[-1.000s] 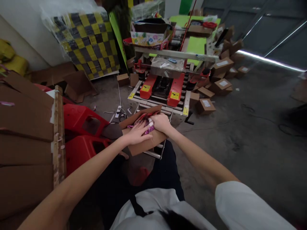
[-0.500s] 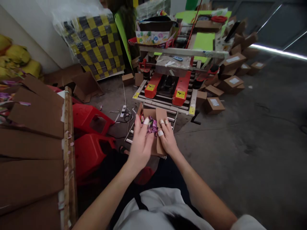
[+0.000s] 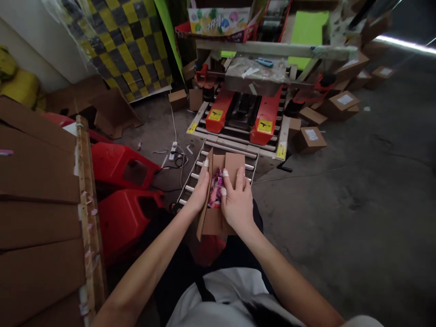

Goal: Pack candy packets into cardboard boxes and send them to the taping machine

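A small brown cardboard box [image 3: 213, 220] rests on a roller conveyor [image 3: 194, 177] in front of me, with pink and purple packets [image 3: 215, 190] showing between its flaps. My left hand [image 3: 200, 188] lies against the upright left flap [image 3: 205, 193], fingers straight. My right hand [image 3: 236, 200] presses flat on the folded right flap [image 3: 235, 163], fingers spread. Several fingertips on both hands are wrapped in white tape.
A carton-sealing machine with orange side belts [image 3: 262, 118] stands just beyond the rollers. Two red plastic stools [image 3: 126, 190] sit at my left, beside a stack of flat cardboard [image 3: 37, 204]. Small sealed boxes [image 3: 309, 138] lie on the concrete floor at the right. A power strip [image 3: 173, 149] lies on the floor.
The box now sits lengthwise toward the machine. My left hand has come down from above the box onto its left flap. My right hand keeps the right flap pressed down.
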`<state>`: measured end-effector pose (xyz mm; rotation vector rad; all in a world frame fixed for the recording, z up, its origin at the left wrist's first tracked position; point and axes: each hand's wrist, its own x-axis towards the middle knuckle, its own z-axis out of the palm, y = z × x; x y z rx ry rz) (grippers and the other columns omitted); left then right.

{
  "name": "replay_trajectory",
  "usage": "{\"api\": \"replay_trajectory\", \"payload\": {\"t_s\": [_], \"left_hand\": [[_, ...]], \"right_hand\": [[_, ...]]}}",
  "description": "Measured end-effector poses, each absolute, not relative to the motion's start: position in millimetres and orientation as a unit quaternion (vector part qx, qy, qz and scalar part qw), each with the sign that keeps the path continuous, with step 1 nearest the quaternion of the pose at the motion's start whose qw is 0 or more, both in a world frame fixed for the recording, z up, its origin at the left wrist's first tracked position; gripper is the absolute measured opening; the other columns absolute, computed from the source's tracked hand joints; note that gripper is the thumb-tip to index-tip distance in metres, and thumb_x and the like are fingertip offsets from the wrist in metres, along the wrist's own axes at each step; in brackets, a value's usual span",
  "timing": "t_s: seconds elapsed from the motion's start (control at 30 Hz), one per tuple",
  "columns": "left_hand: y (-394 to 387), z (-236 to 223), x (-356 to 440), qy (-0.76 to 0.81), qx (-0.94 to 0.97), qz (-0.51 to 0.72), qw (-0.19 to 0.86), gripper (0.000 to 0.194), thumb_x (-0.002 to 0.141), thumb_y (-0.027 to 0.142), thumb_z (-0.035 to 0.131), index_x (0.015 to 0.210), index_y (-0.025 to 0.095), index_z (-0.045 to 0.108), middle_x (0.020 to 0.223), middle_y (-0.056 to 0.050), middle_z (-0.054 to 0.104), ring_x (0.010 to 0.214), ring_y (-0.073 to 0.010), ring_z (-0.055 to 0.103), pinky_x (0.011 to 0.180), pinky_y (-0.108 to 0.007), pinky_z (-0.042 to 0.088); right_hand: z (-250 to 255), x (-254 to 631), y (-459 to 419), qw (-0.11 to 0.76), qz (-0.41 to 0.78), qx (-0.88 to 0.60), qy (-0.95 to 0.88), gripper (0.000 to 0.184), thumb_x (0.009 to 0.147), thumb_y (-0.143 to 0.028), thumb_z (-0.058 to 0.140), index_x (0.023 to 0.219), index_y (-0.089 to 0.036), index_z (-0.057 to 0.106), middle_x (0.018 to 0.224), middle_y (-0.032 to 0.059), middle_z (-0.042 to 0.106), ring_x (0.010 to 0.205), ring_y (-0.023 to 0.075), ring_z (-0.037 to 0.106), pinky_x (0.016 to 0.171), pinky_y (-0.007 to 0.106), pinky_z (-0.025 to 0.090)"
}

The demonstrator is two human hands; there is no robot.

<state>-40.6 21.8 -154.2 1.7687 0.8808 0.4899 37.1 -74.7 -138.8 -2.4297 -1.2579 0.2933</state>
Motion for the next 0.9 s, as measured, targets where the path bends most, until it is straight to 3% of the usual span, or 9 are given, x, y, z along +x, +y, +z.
{"api": "replay_trajectory", "payload": {"t_s": [0.1,0.17,0.33,0.43,0.5,0.63,0.7,0.8,0.9], "left_hand": [[19.4,-145.8,-42.2,0.409,0.777,0.145,0.455,0.055,0.095,0.039,0.029,0.146,0.021,0.028,0.159,-0.009,0.006,0.146,-0.0236,0.010,0.117,-0.044,0.020],[18.9,-142.7,-40.7,0.430,0.796,0.123,0.408,0.054,0.094,0.038,0.032,0.145,0.022,0.031,0.159,-0.012,0.003,0.145,-0.0278,0.015,0.113,-0.046,0.027],[21.3,-143.3,-37.6,0.429,0.823,0.117,0.353,0.050,0.095,0.036,0.034,0.143,0.025,0.035,0.155,-0.013,0.017,0.142,-0.0295,0.025,0.109,-0.045,0.035],[19.2,-140.7,-33.9,0.455,0.840,0.077,0.286,0.049,0.094,0.035,0.036,0.142,0.025,0.037,0.151,-0.016,0.024,0.134,-0.0340,0.038,0.101,-0.048,0.042],[14.4,-137.6,-28.9,0.485,0.842,0.036,0.233,0.051,0.093,0.036,0.037,0.143,0.027,0.035,0.148,-0.019,0.028,0.124,-0.0370,0.049,0.091,-0.052,0.049],[3.7,-133.4,-17.3,0.517,0.838,-0.001,0.176,0.054,0.093,0.036,0.036,0.146,0.028,0.029,0.148,-0.022,0.027,0.119,-0.0385,0.050,0.081,-0.051,0.052],[2.8,-133.0,-14.9,0.519,0.833,0.003,0.191,0.054,0.093,0.038,0.036,0.146,0.027,0.028,0.151,-0.022,0.023,0.123,-0.0388,0.046,0.084,-0.052,0.051],[9.7,-134.6,-19.6,0.515,0.810,0.038,0.278,0.060,0.089,0.041,0.045,0.145,0.027,0.030,0.154,-0.018,0.020,0.133,-0.0404,0.035,0.095,-0.058,0.042],[21.2,-141.1,-34.1,0.481,0.741,0.121,0.453,0.055,0.088,0.035,0.046,0.142,0.026,0.037,0.156,-0.009,0.020,0.143,-0.0308,0.021,0.113,-0.050,0.025]], "right_hand": [[-139.1,35.0,-72.7,0.199,0.083,-0.857,-0.468,0.054,0.088,-0.023,0.043,0.142,-0.023,0.039,0.157,0.0116,0.007,0.136,0.0423,0.023,0.101,0.064,0.033],[-142.7,38.9,-74.6,0.221,0.097,-0.838,-0.490,0.055,0.087,-0.021,0.041,0.142,-0.020,0.040,0.158,0.0108,0.007,0.140,0.0391,0.017,0.106,0.060,0.031],[-158.2,58.3,-87.3,0.354,0.213,-0.781,-0.469,0.051,0.093,-0.034,0.030,0.142,-0.024,0.039,0.158,0.0029,0.010,0.144,0.0263,0.012,0.115,0.053,0.018],[-164.2,64.9,-93.6,0.460,0.279,-0.741,-0.403,0.053,0.094,-0.044,0.026,0.144,-0.027,0.034,0.156,0.0027,0.019,0.144,0.0199,0.016,0.117,0.048,0.018],[-163.5,63.7,-95.2,0.484,0.270,-0.728,-0.404,0.058,0.094,-0.049,0.027,0.147,-0.025,0.028,0.156,0.0048,0.018,0.144,0.0190,0.016,0.117,0.046,0.020],[-153.2,50.9,-91.0,0.372,0.165,-0.769,-0.492,0.078,0.087,-0.058,0.038,0.148,-0.013,0.022,0.156,0.0155,0.012,0.145,0.0284,0.007,0.115,0.054,0.016],[-146.8,42.9,-86.5,0.291,0.125,-0.794,-0.519,0.071,0.091,-0.052,0.033,0.146,-0.008,0.027,0.154,0.0191,0.019,0.144,0.0316,0.005,0.114,0.058,0.015],[-138.0,32.5,-80.2,0.185,0.100,-0.820,-0.532,0.059,0.095,-0.040,0.025,0.142,-0.005,0.033,0.152,0.0216,0.023,0.143,0.0358,0.007,0.111,0.060,0.019],[-131.8,25.8,-77.1,0.118,0.088,-0.853,-0.500,0.062,0.094,-0.043,0.032,0.145,-0.007,0.030,0.153,0.0238,0.016,0.139,0.0446,0.014,0.104,0.061,0.029]]}}
